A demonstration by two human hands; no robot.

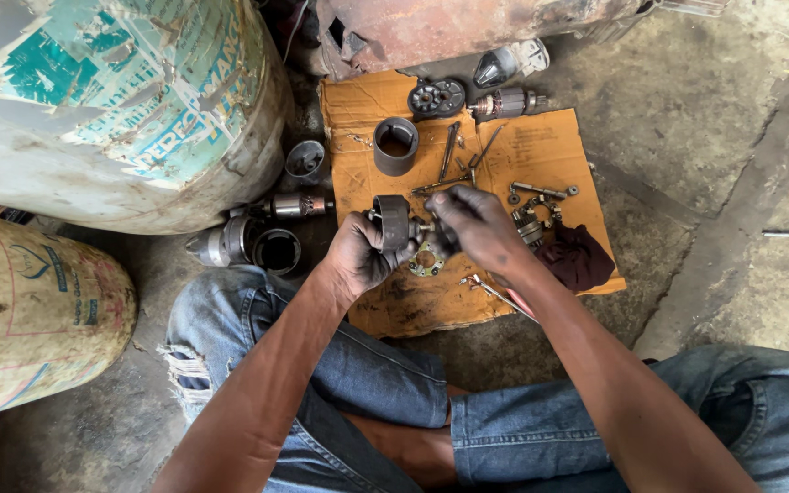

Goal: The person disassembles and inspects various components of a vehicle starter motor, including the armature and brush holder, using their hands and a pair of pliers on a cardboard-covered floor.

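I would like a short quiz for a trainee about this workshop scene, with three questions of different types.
1. True or false: the left hand holds a dark cylindrical housing.
2. Which lies right of the right hand in the picture? A) dark red cloth B) yellow bucket C) green bottle
3. Fill in: the small parts lie on a sheet of ____.

Key: 1 true; 2 A; 3 cardboard.
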